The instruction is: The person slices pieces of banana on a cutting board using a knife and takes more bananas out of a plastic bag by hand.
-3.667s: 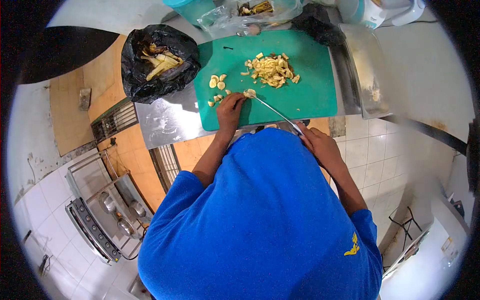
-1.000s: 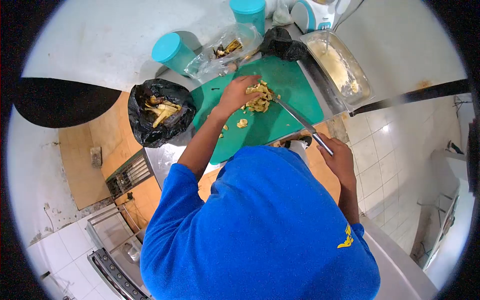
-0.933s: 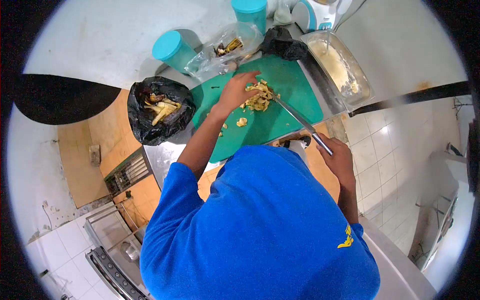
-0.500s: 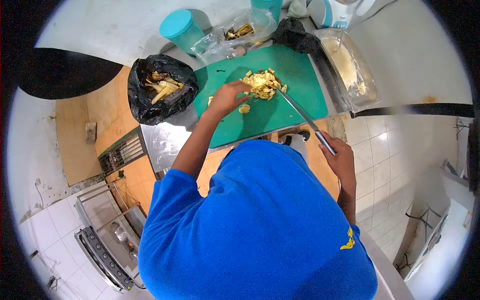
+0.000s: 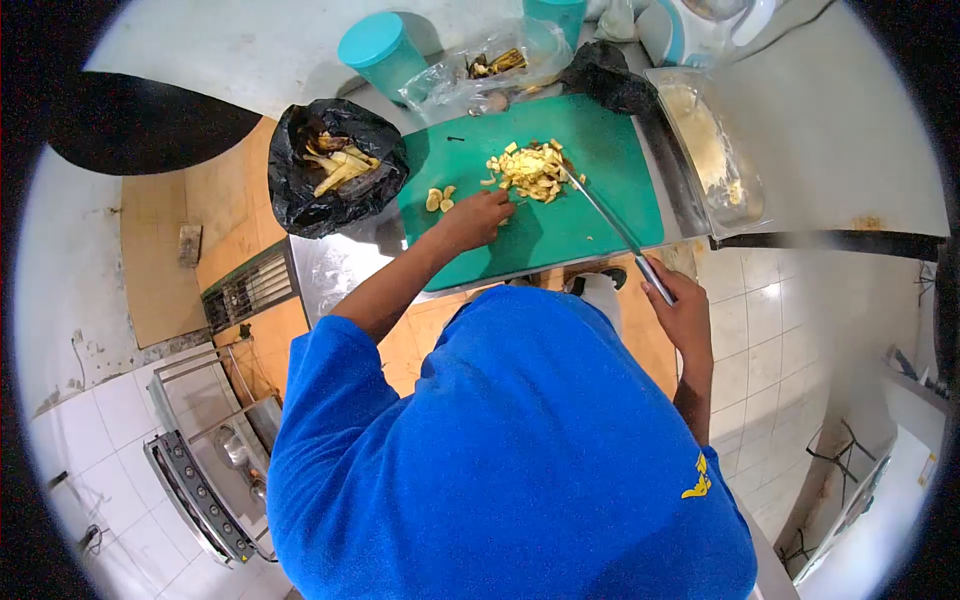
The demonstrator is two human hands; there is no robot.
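Note:
A long knife [image 5: 612, 220] is in my right hand [image 5: 682, 308], which is closed around its grey handle. The blade's tip rests at the right side of a pile of chopped banana [image 5: 533, 171] on the green cutting board [image 5: 610, 150]. My left hand [image 5: 478, 220] is low over the board, left of and nearer to me than the pile. Its fingers are bent down onto a banana slice [image 5: 504, 222], mostly hidden beneath the fingertips. A few more banana pieces [image 5: 440, 199] lie by the left wrist.
Left of the board sits a black plastic bag [image 5: 290, 190] holding banana peels [image 5: 343, 167]. Behind are a turquoise-lidded container [image 5: 380, 50], a clear bag [image 5: 440, 85] and a crumpled black bag [image 5: 610, 80]. A clear tub [image 5: 715, 150] with pale contents stands at the right.
My left hand has come down and toward me, over the loose banana slice. The pieces beside its wrist show more fully. The knife stays at the pile, and the whole view has shifted slightly.

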